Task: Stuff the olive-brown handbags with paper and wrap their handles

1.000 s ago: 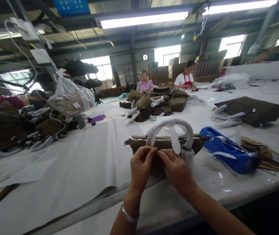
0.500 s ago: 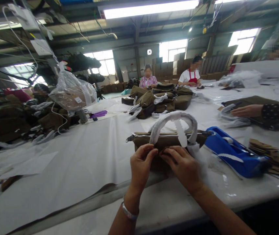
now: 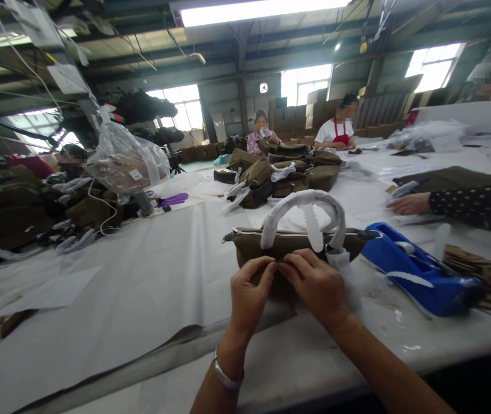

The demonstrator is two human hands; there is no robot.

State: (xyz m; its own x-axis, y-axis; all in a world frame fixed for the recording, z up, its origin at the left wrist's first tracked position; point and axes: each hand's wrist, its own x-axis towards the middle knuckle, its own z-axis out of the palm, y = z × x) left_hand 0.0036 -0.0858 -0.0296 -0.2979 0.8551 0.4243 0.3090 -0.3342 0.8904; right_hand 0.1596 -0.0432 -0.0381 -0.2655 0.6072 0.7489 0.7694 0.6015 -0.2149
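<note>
An olive-brown handbag with a silver zipper stands upright on the white-covered table. Its handles are wrapped in white material and arch above it. My left hand, with a bracelet on the wrist, pinches at the bag's near side. Close beside it, fingertips almost touching, my right hand pinches there too. Whatever small thing lies between the fingertips is too small to make out. A blue tape dispenser lies just right of the bag.
Brown cardboard pieces lie right of the dispenser. Several olive bags are piled beyond my bag. A co-worker's hand touches a flat bag at the right. A plastic-wrapped bundle hangs from a pole at the left.
My fingertips have drawn closer together at the bag's near side. The co-worker's hand at the right has shifted left. A person in the back has raised a hand.
</note>
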